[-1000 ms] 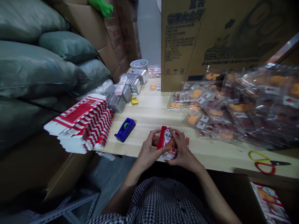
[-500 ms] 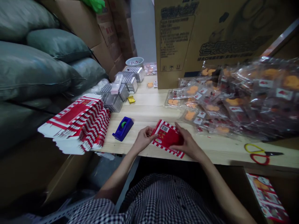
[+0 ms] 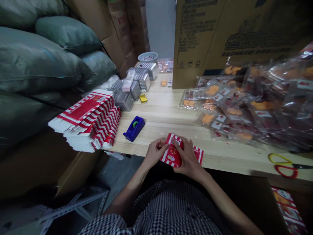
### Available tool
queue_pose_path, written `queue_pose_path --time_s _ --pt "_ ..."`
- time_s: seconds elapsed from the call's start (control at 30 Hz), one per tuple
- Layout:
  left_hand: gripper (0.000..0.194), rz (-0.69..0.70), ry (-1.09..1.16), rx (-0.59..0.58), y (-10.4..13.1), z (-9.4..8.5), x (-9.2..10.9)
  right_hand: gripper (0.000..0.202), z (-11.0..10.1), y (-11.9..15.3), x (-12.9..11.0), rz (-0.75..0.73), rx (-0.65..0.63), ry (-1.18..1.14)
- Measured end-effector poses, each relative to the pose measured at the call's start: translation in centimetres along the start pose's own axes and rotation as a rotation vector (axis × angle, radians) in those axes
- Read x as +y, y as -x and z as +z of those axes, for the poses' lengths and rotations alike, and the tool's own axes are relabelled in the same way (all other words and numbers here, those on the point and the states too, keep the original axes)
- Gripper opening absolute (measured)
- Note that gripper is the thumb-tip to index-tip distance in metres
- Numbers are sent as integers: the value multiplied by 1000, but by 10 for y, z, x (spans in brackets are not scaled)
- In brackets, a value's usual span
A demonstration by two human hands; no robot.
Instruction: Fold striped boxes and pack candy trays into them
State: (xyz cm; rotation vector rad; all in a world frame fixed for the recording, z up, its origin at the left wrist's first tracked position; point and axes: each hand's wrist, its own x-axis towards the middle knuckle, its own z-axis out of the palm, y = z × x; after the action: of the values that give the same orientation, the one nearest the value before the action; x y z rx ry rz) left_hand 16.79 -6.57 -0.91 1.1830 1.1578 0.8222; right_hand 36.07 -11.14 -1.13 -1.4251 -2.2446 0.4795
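At table (image 3: 161, 117), hands (image 3: 154, 153) (image 3: 188, 160) grip striped carton (image 3: 173, 156); far bowl (image 3: 148, 54) holds apparently small pieces (image 3: 148, 58).

There are two hands (image 3: 155, 151) (image 3: 188, 158), one tape dispenser (image 3: 134, 130) and one bowl (image 3: 148, 60).

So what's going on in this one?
A person's left hand and right hand hold a red-and-white carton at the near edge of a wooden table, the right hand spread across its top. To the left are a blue tape dispenser and a stack of similar flat cartons; clear packets and scissors lie to the right.
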Motion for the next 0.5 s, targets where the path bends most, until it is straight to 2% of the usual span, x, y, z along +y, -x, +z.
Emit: queue_pose_path --time_s 0.07,0.2,0.27,0.37,0.5 --pt "38 -12 23 -38 2 -2 2 112 -3 1 -1 -10 -14 -7" --pt "60 -101 209 -276 7 -9 15 110 -14 3 -1 -32 -84 -62" --pt "57 -143 248 -343 7 -14 19 112 -20 5 0 -18 -121 -108" --pt "48 -199 249 -342 5 -19 18 116 -28 7 5 9 -170 -150" --pt "39 -264 246 -332 -2 -15 14 116 -36 9 12 8 -237 -188"
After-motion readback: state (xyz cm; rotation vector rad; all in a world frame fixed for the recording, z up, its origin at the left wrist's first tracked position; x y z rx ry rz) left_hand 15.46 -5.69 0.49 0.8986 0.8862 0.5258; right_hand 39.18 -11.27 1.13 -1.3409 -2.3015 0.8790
